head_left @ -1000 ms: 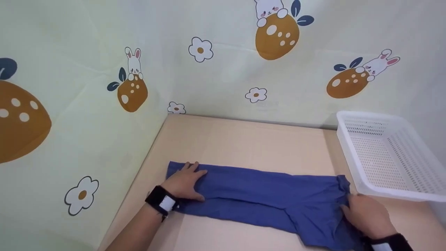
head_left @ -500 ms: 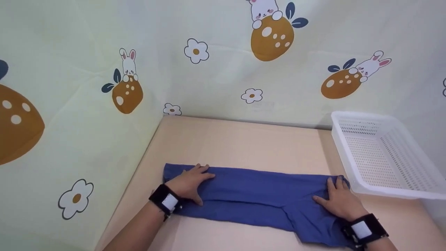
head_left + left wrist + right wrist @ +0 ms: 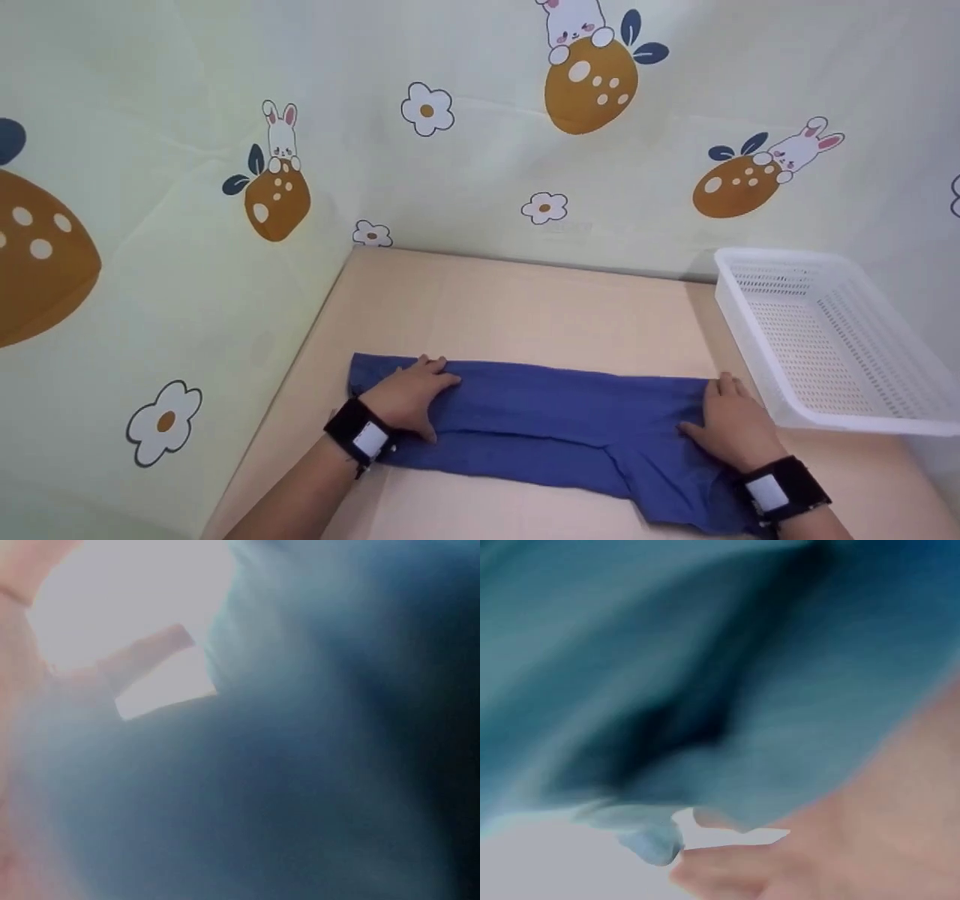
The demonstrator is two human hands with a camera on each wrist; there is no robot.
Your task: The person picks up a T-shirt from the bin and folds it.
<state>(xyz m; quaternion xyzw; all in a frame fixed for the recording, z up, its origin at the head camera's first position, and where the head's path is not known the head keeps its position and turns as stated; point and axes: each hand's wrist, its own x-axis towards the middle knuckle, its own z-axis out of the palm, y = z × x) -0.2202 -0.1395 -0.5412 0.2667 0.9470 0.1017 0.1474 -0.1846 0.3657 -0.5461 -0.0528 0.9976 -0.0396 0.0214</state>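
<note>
A blue shirt (image 3: 540,405) lies folded into a long strip, with a sleeve-like part (image 3: 675,480) angled toward the lower right. On its left end rests my left hand (image 3: 405,394), fingers spread across the cloth. My right hand (image 3: 739,424) touches the right end, its fingertips at the far corner and the thumb apart on the fabric. Close up in the left wrist view, the blue cloth (image 3: 247,787) is blurred. In the right wrist view, dark creases run through the shirt (image 3: 810,705), and my fingers (image 3: 727,866) stretch along its edge.
A white perforated plastic basket (image 3: 795,424) stands to the right, close to my right hand. The beige tabletop (image 3: 525,307) meets a pale wall covering (image 3: 480,172) printed with rabbits, fruit and flowers at the back and left.
My right hand has moved from the bunched right edge up onto the shirt's right end, where the cloth now lies smoother. The left hand has shifted slightly right along the cloth.
</note>
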